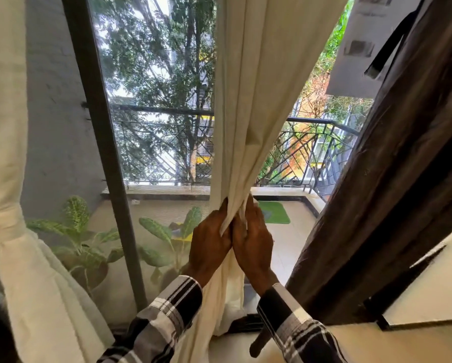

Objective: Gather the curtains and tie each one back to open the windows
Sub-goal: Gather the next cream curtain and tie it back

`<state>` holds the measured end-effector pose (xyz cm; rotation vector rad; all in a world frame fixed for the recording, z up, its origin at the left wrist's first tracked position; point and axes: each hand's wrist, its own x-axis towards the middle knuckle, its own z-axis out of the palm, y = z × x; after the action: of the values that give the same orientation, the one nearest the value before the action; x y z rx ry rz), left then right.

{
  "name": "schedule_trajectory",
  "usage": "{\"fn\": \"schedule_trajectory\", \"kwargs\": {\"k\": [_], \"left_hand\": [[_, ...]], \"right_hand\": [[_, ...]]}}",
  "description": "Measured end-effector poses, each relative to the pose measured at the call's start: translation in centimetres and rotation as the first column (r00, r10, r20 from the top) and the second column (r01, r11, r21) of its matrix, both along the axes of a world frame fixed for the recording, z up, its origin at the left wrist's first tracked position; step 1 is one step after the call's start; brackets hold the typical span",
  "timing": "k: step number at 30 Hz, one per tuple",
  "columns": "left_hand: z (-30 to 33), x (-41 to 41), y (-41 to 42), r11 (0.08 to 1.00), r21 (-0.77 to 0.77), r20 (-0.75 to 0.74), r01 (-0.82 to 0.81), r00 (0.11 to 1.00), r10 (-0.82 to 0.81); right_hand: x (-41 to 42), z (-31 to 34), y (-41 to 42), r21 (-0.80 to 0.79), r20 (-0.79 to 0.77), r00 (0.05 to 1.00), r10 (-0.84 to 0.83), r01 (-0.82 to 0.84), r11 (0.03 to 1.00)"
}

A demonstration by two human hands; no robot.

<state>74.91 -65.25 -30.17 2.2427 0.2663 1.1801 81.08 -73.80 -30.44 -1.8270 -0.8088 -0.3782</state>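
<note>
A cream curtain (259,100) hangs in the middle of the window, drawn in to a narrow bunch at hand height. My left hand (209,244) grips the bunched cloth from the left, fingers curled round its folds. My right hand (253,239) grips the same bunch from the right, touching the left hand. Below the hands the curtain falls loose between my checked sleeves. At the far left a second cream curtain (7,127) is tied back with a knotted cream band (2,221). A dark brown curtain (392,179) hangs slanted at the right.
A dark window frame post (102,153) stands left of centre with a mesh screen. Outside are potted leafy plants (83,242), a balcony railing (311,153), a green mat (274,212) and trees. A pale sill (376,341) lies at the lower right.
</note>
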Motion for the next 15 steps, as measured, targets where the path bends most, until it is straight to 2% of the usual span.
{"fn": "schedule_trajectory", "kwargs": {"k": [3,8,11,15], "left_hand": [[0.2,-0.3,0.6,0.989,-0.088,0.061,0.118,0.992,-0.113],[1.2,-0.8,0.5,0.954,-0.119,0.167,0.275,0.953,-0.254],[1.3,-0.7,0.6,0.962,-0.133,0.159,0.237,0.964,-0.215],[1.9,-0.6,-0.1,0.986,-0.157,0.1,0.055,0.994,-0.039]], "right_hand": [[0.0,0.0,0.2,0.021,0.114,0.991,0.067,-0.069,0.997],[-1.3,0.9,0.2,0.099,-0.005,0.976,0.219,-0.217,0.971],[-0.7,0.8,0.2,0.113,-0.059,0.958,0.28,-0.272,0.956],[-0.7,1.6,-0.3,0.1,-0.005,0.938,0.348,-0.346,0.933]]}}
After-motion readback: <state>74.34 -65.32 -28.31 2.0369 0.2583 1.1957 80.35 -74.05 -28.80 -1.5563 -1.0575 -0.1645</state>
